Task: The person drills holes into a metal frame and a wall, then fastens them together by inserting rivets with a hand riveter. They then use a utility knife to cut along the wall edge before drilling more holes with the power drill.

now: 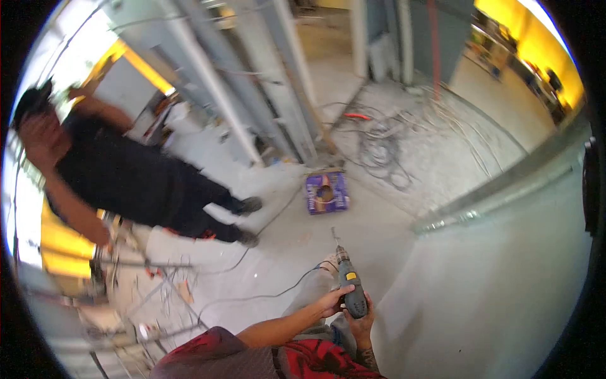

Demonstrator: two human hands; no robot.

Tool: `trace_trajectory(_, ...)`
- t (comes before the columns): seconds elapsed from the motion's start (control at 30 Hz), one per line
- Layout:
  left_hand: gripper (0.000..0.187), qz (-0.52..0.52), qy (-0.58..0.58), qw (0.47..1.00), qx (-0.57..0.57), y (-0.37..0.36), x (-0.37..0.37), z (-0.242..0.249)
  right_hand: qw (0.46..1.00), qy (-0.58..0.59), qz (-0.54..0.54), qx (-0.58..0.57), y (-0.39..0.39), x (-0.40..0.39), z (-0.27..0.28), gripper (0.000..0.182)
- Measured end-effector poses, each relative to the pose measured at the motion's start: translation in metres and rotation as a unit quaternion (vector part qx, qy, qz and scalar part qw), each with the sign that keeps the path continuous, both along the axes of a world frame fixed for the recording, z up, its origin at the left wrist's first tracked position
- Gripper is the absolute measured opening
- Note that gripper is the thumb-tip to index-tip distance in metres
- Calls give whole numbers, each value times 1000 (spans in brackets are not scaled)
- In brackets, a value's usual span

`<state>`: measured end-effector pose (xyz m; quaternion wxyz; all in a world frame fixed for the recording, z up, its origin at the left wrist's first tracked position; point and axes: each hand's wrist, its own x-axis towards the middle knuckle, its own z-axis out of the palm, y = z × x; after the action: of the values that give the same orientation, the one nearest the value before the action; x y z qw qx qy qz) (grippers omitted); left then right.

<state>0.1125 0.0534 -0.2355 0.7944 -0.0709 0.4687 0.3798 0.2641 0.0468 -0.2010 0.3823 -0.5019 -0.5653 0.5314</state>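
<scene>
A dark grey-green power drill with a yellow patch points away from me, a long bit fitted at its front end. My left hand wraps round its left side near the middle of the body. From the right and below, my right hand grips the rear part of the drill. A cable runs left across the floor from near the drill. Beyond the bit tip, a purple box or bag with an opening in its top lies on the floor.
Another person in dark clothes stands at the left. Metal studs rise behind the purple item. Tangled cables lie on the dusty floor. A wall panel is close on the right; a metal frame stands lower left.
</scene>
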Motion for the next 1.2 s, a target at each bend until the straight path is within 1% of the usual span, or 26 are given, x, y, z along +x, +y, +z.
trace_trajectory(0.03, 69, 35, -13, 999, -17, -11, 2, 3, 999, 10, 39, 4, 1, 6, -6, 78)
trace_trajectory(0.07, 69, 72, -6, 997, -13, -27, 3, 7, 994, 27, 91, -56, -1, 10, -16, 78)
trace_trajectory(0.1, 62, 128, -11, 991, -25, -39, 5, 11, 983, 38, 142, -112, 1, 14, -21, 78)
trace_trajectory(0.13, 54, 182, -17, 983, -32, -50, 4, 12, 978, 39, 175, -102, 4, 15, -18, 78)
trace_trajectory(0.2, 54, 246, -5, 969, -34, -82, 6, 7, 942, -2, 307, -136, 10, 11, 3, 80)
trace_trajectory(0.27, 54, 313, -1, 948, -46, -104, 8, 18, 914, -22, 391, -107, 20, 2, -10, 81)
trace_trajectory(0.33, 47, 376, 8, 926, -43, -127, 11, 40, 875, -56, 471, -95, 14, 4, -9, 81)
trace_trajectory(0.4, 42, 413, -23, 910, -27, -146, 3, 51, 848, -57, 520, -86, 19, -26, 23, 77)
trace_trajectory(0.43, 42, 449, 28, 892, 32, -143, 9, 59, 848, -29, 523, -82, 21, -30, 14, 75)
trace_trajectory(0.47, 44, 465, 46, 883, 39, -149, 5, 23, 847, -6, 526, -80, 19, -38, 4, 73)
trace_trajectory(0.5, 45, 470, 121, 874, 43, -147, -4, 54, 841, 25, 534, -81, 18, -48, 3, 71)
trace_trajectory(0.53, 47, 472, 102, 874, 51, -145, -13, 62, 835, 58, 541, -83, 19, -63, 8, 70)
trace_trajectory(0.6, 45, 482, 117, 867, 53, -139, -33, 85, 820, 0, 572, -27, 26, -89, 50, 66)
trace_trajectory(0.63, 49, 482, 126, 863, 80, -136, -40, 96, 825, 14, 566, -8, 34, -97, 30, 62)
trace_trajectory(0.67, 52, 459, 133, 871, 117, -135, -51, 98, 826, 31, 563, 6, 44, -111, 9, 58)
trace_trajectory(0.7, 59, 440, 138, 877, 136, -135, -60, 102, 826, -2, 563, -24, 48, -117, 31, 50)
trace_trajectory(0.73, 58, 429, 148, 877, 158, -135, -66, 103, 827, -38, 559, -52, 52, -123, 60, 43)
trace_trajectory(0.77, 60, 408, 189, 874, 186, -143, -71, 117, 837, -24, 545, -50, 63, -132, 53, 44)
trace_trajectory(0.8, 60, 344, 221, 893, 188, -146, -84, 70, 850, -7, 525, -47, 69, -138, 49, 44)
trace_trajectory(0.87, 57, 295, 284, 907, 103, -174, -83, 75, 858, 35, 512, 22, 59, -148, 91, 51)
trace_trajectory(1.0, 64, 402, 261, 877, 36, -291, -48, 89, 872, 74, 479, 67, 65, -166, 83, 53)
trace_trajectory(1.03, 67, 424, 246, 871, 22, -325, -39, 87, 876, 49, 471, 95, 65, -168, 95, 54)
trace_trajectory(1.07, 63, 463, 242, 853, 1, -359, -29, 76, 878, 24, 462, 122, 65, -171, 108, 56)
trace_trajectory(1.1, 59, 500, 238, 833, -22, -394, -18, 63, 876, -65, 471, 79, 70, -173, 115, 65)
trace_trajectory(1.13, 57, 524, 238, 817, -33, -428, -7, 59, 875, -64, 475, 76, 80, -180, 107, 65)
trace_trajectory(1.2, 61, 559, 240, 788, -94, -484, 11, 68, 867, 3, 498, -25, 121, -204, 63, 80)
